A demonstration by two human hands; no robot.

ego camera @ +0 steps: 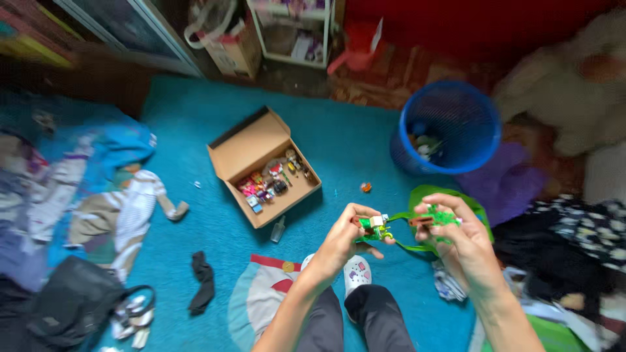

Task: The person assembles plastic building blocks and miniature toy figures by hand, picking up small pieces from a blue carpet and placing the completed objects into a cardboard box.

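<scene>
My left hand (344, 238) pinches a small green and white toy piece (373, 227) between thumb and fingers. My right hand (460, 238) grips a second green toy piece (442, 216) with an orange bit on its left side. The two pieces are held close together but apart, above a green bag (427, 193) on the blue carpet. My legs in dark trousers and a white clog (357, 272) are below the hands.
An open cardboard box (251, 146) with several small toys lies on the carpet to the left. A blue mesh bin (450, 127) stands at the back right. Clothes, a black bag (72, 300), a dark sock (202, 281) and a small clear bottle (278, 229) lie around.
</scene>
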